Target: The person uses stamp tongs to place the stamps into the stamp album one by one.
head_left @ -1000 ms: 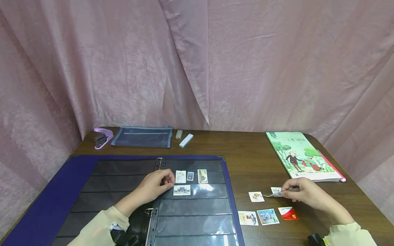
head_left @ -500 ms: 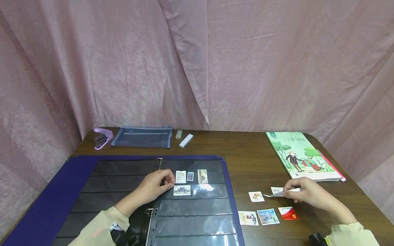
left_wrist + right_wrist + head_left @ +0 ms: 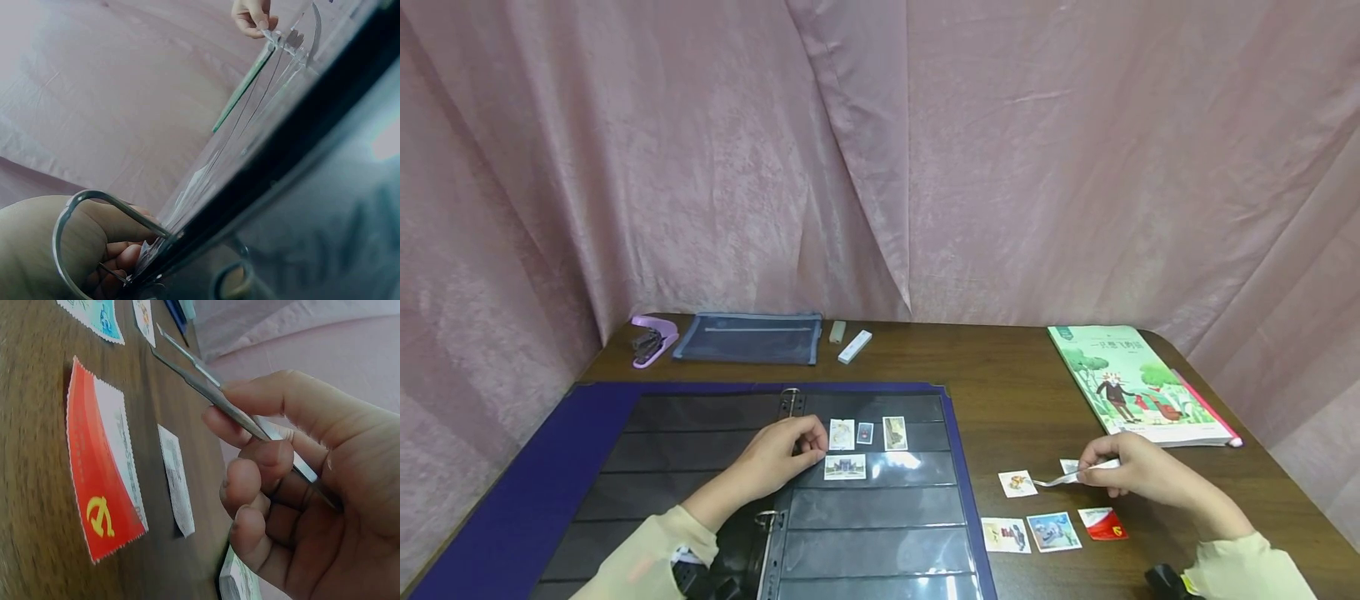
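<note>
My right hand [image 3: 1123, 471] holds metal tweezers [image 3: 212, 394] between thumb and fingers. Their parted tips reach the right edge of a small white stamp [image 3: 1017, 483] with an orange picture. My left hand [image 3: 786, 450] lies over the stamp album [image 3: 872, 554], its thumb and forefinger pinching clear film [image 3: 144, 250] beside the binder rings. By those fingertips, a white stamp [image 3: 841, 434], a tiny blue-edged stamp [image 3: 865, 432], a tall stamp [image 3: 895, 433] and a building stamp [image 3: 845, 467] sit in the page's pockets.
On the table lie a red-and-white stamp [image 3: 103, 469], a blue stamp [image 3: 1054, 532], a pale stamp [image 3: 1006, 535] and one partly hidden stamp [image 3: 176, 481]. Behind are a green book [image 3: 1138, 387], mesh pouch [image 3: 748, 338], purple stapler [image 3: 655, 340], white block [image 3: 854, 347] and small pale block [image 3: 837, 332].
The tweezers and right hand have shifted slightly left, and the small orange-pictured stamp has slid left with them. My left hand has stayed in place.
</note>
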Demonstrator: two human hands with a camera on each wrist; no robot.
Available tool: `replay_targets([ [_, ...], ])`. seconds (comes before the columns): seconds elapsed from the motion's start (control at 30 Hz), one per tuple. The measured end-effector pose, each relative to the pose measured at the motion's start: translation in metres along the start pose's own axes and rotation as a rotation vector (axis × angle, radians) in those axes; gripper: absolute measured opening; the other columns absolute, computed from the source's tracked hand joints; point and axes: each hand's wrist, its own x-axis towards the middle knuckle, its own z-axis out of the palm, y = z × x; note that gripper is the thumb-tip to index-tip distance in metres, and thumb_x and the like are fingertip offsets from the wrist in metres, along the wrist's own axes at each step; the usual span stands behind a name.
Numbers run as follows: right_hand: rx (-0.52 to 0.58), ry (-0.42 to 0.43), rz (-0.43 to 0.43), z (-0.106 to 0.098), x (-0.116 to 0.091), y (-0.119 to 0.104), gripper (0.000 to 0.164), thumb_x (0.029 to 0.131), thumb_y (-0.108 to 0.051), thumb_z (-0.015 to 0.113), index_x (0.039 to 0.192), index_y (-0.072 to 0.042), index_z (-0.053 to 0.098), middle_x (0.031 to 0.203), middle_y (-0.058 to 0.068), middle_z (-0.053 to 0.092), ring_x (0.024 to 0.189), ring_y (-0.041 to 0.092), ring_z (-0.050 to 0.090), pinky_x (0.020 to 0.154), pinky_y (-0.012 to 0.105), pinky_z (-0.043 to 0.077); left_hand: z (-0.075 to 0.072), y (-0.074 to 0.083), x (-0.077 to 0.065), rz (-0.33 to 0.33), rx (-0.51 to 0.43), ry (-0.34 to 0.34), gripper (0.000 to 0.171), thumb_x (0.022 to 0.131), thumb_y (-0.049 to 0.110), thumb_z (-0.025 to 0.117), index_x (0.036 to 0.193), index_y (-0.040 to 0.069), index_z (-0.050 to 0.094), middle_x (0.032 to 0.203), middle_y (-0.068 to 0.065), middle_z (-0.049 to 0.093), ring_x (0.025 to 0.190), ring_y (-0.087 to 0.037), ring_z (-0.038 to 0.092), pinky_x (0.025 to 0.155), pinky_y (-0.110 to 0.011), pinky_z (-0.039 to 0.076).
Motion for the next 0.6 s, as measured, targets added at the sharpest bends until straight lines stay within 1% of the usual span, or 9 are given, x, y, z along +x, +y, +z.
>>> replay_targets([
  [0.17,0.031,-0.035,-0.003,0.003,0.005,-0.002,0.005,0.082,-0.015,0.062,0.079,-0.011,0.063,0.063,0.002,0.06,0.048,-0.001,0.049,0.045,0.025,0.044,0.001,0.0,0.0,-0.001,0.003,0.001,0.017,0.078,0.016,0.068,0.077,0.025,0.054,0.074,0.014,0.051,0.069,0.0,0.047,0.063,-0.017,0.04],
  [0.37,0.072,-0.071,0.004,0.005,0.009,-0.005,0.006,0.082,-0.015,0.062,0.08,-0.01,0.063,0.068,-0.008,0.059,0.049,-0.001,0.048,0.046,0.025,0.045,0.0,0.001,0.0,-0.004,0.002,0.0,0.017,0.078,0.016,0.068,0.077,0.025,0.054,0.074,0.014,0.051,0.069,-0.001,0.047,0.063,-0.017,0.04],
  [0.6,0.102,-0.103,-0.01,0.008,0.015,-0.008,0.005,0.082,-0.014,0.062,0.08,-0.01,0.063,0.064,-0.004,0.058,0.048,-0.002,0.047,0.044,0.025,0.044,0.0,0.0,0.0,-0.007,-0.001,-0.003,0.018,0.078,0.015,0.068,0.077,0.025,0.054,0.074,0.014,0.052,0.069,-0.001,0.047,0.063,-0.018,0.04],
])
